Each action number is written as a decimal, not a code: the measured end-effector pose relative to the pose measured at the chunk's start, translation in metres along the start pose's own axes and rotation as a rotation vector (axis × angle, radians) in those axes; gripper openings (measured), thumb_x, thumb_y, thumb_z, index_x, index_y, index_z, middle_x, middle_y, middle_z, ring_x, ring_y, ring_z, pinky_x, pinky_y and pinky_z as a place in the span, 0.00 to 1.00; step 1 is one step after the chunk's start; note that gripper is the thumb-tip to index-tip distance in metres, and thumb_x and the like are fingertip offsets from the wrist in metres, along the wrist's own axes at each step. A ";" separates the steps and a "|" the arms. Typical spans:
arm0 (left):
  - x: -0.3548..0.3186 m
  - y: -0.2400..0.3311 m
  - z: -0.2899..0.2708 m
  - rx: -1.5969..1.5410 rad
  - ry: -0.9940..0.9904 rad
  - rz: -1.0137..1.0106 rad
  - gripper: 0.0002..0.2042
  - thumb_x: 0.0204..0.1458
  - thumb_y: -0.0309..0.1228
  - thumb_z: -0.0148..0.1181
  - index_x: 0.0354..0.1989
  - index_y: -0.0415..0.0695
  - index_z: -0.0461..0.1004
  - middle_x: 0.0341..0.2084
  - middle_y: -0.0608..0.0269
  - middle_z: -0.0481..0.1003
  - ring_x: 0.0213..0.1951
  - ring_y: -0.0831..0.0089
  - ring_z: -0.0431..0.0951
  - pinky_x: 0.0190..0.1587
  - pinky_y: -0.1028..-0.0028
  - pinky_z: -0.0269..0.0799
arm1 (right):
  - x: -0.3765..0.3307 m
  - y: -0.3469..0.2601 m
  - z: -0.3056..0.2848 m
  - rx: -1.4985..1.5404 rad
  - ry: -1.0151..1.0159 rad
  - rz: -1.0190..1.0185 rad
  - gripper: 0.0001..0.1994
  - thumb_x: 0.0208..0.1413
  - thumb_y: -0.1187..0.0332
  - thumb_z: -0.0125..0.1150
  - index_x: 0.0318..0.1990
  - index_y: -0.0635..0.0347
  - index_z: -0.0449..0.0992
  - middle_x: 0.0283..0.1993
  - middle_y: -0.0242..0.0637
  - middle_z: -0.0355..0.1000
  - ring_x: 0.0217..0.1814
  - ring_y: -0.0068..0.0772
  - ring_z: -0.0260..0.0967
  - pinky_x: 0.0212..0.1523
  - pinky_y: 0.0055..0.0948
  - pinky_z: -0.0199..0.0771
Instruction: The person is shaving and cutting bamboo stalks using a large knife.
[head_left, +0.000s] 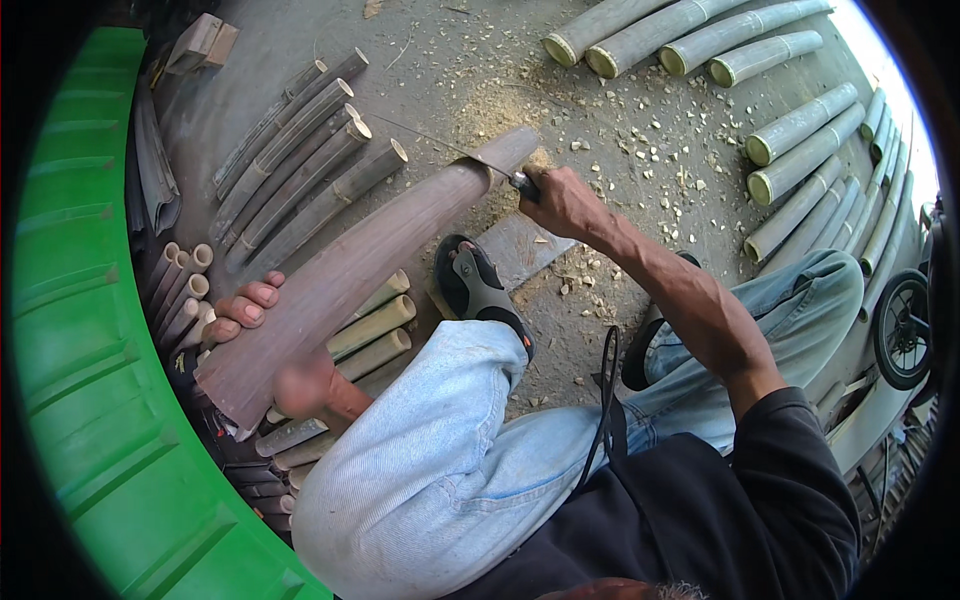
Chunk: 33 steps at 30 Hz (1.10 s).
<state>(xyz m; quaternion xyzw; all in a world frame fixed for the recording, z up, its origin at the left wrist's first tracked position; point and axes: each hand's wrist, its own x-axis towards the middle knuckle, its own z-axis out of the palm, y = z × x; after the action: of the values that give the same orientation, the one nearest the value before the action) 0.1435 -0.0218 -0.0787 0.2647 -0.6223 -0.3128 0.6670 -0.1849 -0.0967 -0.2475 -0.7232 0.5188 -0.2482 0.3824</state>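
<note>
We are seeing the right hand [568,208] gripping a saw [523,186], fingers clamped around its black handle. The blade is lying across a thick brown bamboo pole [355,265], near the pole's far end. The pole is slanting above the ground [440,60], with its near end by the green panel's [70,330] right edge and its far end reaching past the left sandal [488,303]. The left hand [247,303] is holding the near end; its fingers are clamping over the pole's side, and the pole is hiding part of the hand.

We are worrying about a few things. The pole is looking round and smooth, so a loose left hand could be letting it roll, and the blade could be jumping out. The left foot is sitting close to the blade, so a slip could be hurting it. We cannot tell what is holding up the far end; if nothing is, hard pushing could be making it tip or split. Pale chips and dust [505,108] are covering the ground, so a foot could be sliding.
</note>
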 end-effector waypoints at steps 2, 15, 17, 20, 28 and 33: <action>-0.004 -0.001 -0.003 0.000 0.034 -0.023 0.32 0.38 0.40 0.66 0.55 0.50 0.64 0.43 0.64 0.64 0.53 0.60 0.68 0.68 0.52 0.60 | -0.010 -0.018 -0.001 -0.054 -0.053 -0.003 0.09 0.52 0.69 0.61 0.36 0.66 0.73 0.25 0.54 0.74 0.30 0.59 0.76 0.32 0.50 0.74; -0.002 0.002 0.003 -0.055 -0.053 -0.005 0.33 0.36 0.36 0.75 0.51 0.52 0.63 0.41 0.67 0.65 0.50 0.63 0.71 0.63 0.50 0.65 | 0.001 0.024 0.000 -0.099 0.018 0.094 0.10 0.52 0.69 0.63 0.35 0.67 0.74 0.25 0.55 0.73 0.30 0.57 0.77 0.31 0.48 0.74; 0.001 0.001 -0.002 -0.055 -0.061 -0.002 0.32 0.36 0.36 0.75 0.51 0.52 0.63 0.40 0.67 0.65 0.50 0.62 0.71 0.63 0.50 0.64 | 0.003 0.025 -0.005 -0.134 -0.030 0.120 0.10 0.51 0.69 0.63 0.34 0.67 0.74 0.25 0.55 0.73 0.29 0.57 0.77 0.31 0.49 0.74; -0.002 0.007 -0.004 -0.066 -0.177 -0.023 0.34 0.34 0.38 0.77 0.51 0.53 0.64 0.41 0.68 0.64 0.51 0.64 0.69 0.65 0.52 0.62 | -0.008 -0.017 -0.016 0.022 -0.075 -0.098 0.09 0.51 0.69 0.62 0.33 0.67 0.74 0.24 0.55 0.73 0.28 0.57 0.76 0.31 0.48 0.73; 0.002 0.003 0.004 -0.116 -0.196 0.010 0.32 0.35 0.34 0.79 0.47 0.53 0.63 0.40 0.67 0.68 0.48 0.63 0.73 0.59 0.50 0.67 | -0.004 -0.003 -0.024 -0.035 -0.106 -0.087 0.09 0.50 0.70 0.61 0.35 0.67 0.74 0.25 0.54 0.73 0.28 0.55 0.76 0.32 0.48 0.74; 0.009 0.005 0.012 -0.122 -0.259 0.000 0.32 0.34 0.34 0.80 0.47 0.53 0.64 0.40 0.68 0.69 0.48 0.64 0.73 0.59 0.51 0.67 | 0.003 0.025 -0.029 -0.091 -0.095 0.060 0.09 0.50 0.70 0.62 0.35 0.67 0.75 0.26 0.54 0.74 0.28 0.55 0.76 0.32 0.48 0.74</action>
<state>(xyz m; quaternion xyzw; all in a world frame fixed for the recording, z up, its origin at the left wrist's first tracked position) 0.1328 -0.0243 -0.0679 0.1813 -0.6830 -0.3814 0.5960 -0.2196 -0.1123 -0.2507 -0.7350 0.5322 -0.1784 0.3805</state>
